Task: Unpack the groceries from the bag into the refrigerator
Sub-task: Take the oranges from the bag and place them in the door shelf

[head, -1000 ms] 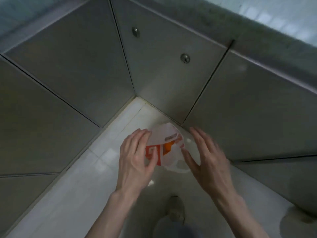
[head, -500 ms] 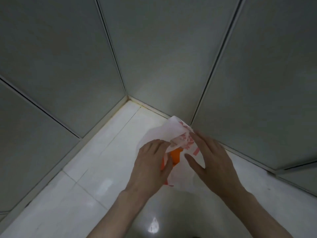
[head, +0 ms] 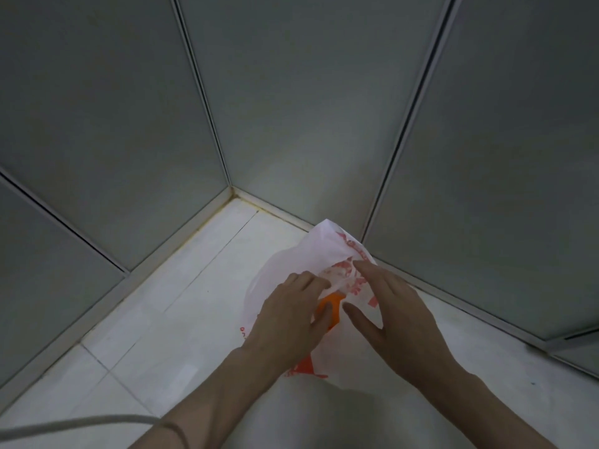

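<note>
Nearest the person, a pale grey cord (head: 74,422) curves in from the left edge across the white tiled floor (head: 155,325), ending by the left forearm. The floor lies open on the left side, bare tile running up to the skirting, and there is clear tile again to the right of the right forearm. Both bare forearms reach forward and down over a thin white plastic bag with red-orange print (head: 291,254), which sits on the floor close to the far corner, just in front of the right-hand wall panels. The left hand (head: 288,322) lies palm-down on the bag, fingers bunched into the plastic, thumb pressed against an orange item (head: 334,306) showing at the bag's mouth; whether it truly grips that item I cannot tell. The right hand (head: 395,322) is spread, fingers fairly wide, resting on the printed plastic and holding nothing shut. Beyond, the grey-green wall panels (head: 291,108) meet in a corner, divided by pale metal strips, hemming the bag in behind.
</note>
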The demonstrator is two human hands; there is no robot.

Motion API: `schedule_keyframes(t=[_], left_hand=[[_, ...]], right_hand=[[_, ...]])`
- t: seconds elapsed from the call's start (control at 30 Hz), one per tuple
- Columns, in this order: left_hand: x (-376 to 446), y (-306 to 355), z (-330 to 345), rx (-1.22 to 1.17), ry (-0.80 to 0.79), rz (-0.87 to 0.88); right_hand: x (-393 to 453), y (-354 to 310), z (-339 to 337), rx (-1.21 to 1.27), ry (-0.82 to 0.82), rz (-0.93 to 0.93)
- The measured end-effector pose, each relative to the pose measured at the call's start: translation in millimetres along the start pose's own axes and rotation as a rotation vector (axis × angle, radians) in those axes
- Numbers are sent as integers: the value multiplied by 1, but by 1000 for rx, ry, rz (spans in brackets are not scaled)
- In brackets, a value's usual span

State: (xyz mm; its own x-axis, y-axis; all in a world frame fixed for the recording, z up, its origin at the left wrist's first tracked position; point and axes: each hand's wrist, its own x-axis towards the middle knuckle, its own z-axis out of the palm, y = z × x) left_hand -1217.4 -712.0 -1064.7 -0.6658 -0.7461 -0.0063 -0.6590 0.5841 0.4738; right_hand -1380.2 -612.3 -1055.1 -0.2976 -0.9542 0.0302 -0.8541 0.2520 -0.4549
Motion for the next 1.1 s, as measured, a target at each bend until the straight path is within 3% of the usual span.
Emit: schedule_keyframes(t=[0.2,0.37,0.47,0.6,0.7,0.83,1.1], left_hand=[[15,-4,45,-183,-177,-36],[30,-10,77,-198,-147,-62],[36,-21,83,-18,-158,-16],[38,-33,69,316,-151,123],[34,-43,58,443,-236,113],[21,-70,45,411,-196,76],[-6,-104,6,341,-121,147]], right_hand=[[5,1,16,41,-47,-4],[11,2,36,54,-87,-4],[18,2,38,27,-192,35],[24,2,46,45,-194,51],[29,6,51,-60,-242,-28],[35,15,59,-305,-403,-48],[37,24,45,-241,-329,83]])
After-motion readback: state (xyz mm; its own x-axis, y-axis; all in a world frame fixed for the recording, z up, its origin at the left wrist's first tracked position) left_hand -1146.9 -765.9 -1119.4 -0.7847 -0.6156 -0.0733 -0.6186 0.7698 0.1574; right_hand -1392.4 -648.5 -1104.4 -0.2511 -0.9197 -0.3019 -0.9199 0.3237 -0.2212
